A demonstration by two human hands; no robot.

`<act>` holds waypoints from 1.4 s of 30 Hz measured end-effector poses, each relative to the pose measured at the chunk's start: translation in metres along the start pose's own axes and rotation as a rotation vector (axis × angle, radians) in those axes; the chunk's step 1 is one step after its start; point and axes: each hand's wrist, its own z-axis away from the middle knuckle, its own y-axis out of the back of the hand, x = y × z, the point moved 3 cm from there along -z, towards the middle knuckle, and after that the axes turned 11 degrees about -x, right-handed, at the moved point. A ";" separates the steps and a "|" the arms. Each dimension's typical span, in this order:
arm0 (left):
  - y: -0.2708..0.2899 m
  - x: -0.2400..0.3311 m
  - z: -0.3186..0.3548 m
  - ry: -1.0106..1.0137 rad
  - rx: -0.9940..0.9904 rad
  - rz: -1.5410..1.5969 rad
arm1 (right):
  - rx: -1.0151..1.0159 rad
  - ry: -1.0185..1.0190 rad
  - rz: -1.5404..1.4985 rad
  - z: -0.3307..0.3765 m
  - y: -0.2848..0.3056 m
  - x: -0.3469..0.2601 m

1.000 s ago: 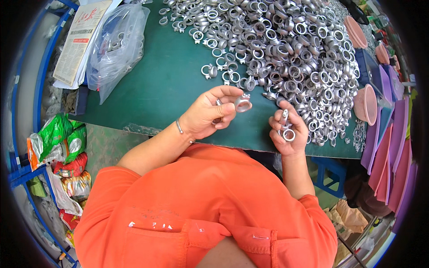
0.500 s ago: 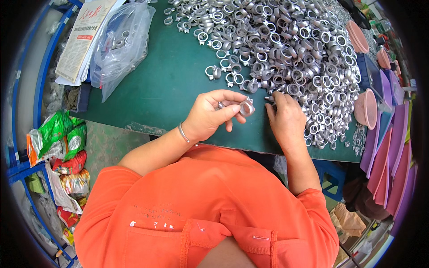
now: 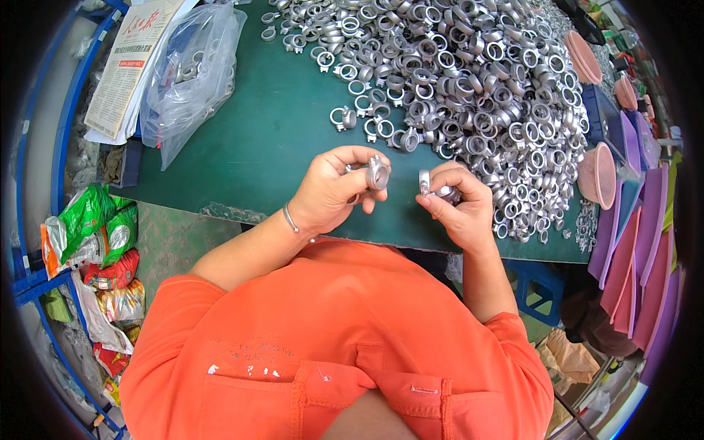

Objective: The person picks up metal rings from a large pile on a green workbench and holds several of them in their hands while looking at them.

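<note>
Two metal ring fittings are held above the green counter (image 3: 242, 147), one in each hand. The left hand (image 3: 330, 194) has its grip clamped on a ring fitting (image 3: 377, 173), its open face toward the right. The right hand (image 3: 458, 209) grips another fitting (image 3: 433, 187), just beside the first, not touching. The big pile of fittings (image 3: 469, 95) lies beyond, nearer the right hand.

The ring clamp (image 3: 377, 173) pinched in the left hand (image 3: 330, 192) is bare silvery metal with a dull satin sheen, like the part (image 3: 434, 188) in the right hand (image 3: 458, 209) and the heap of clamps (image 3: 469, 81). The desk (image 3: 264, 147) has a matt green mat. The bag (image 3: 192, 73) is clear glossy plastic, the newspaper (image 3: 128, 66) matt paper. The shirt (image 3: 330, 337) is orange woven cloth.
</note>
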 end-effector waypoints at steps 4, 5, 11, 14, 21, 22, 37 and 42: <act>-0.002 0.001 0.001 -0.019 0.005 0.038 | -0.004 -0.055 -0.625 0.002 -0.008 0.006; -0.002 0.001 0.001 -0.019 0.000 0.051 | 0.013 -0.058 -0.776 0.003 -0.010 0.006; 0.001 0.001 0.001 -0.033 -0.015 0.033 | 0.009 -0.050 -1.224 -0.002 -0.012 0.008; -0.003 0.003 0.000 -0.107 -0.002 -0.088 | 0.056 -0.074 -0.961 -0.002 -0.015 0.012; -0.013 0.008 -0.001 -0.205 0.044 -0.590 | 0.084 -0.263 -0.309 -0.010 -0.039 0.005; -0.013 0.009 0.000 -0.199 0.051 -0.605 | 0.081 -0.223 -0.256 -0.011 -0.038 0.007; 0.008 -0.013 0.003 0.268 0.063 0.276 | -0.077 -0.085 -1.163 -0.002 -0.026 0.019; -0.010 -0.024 0.006 0.514 -0.140 0.485 | 0.050 -0.017 -0.742 -0.004 -0.027 0.010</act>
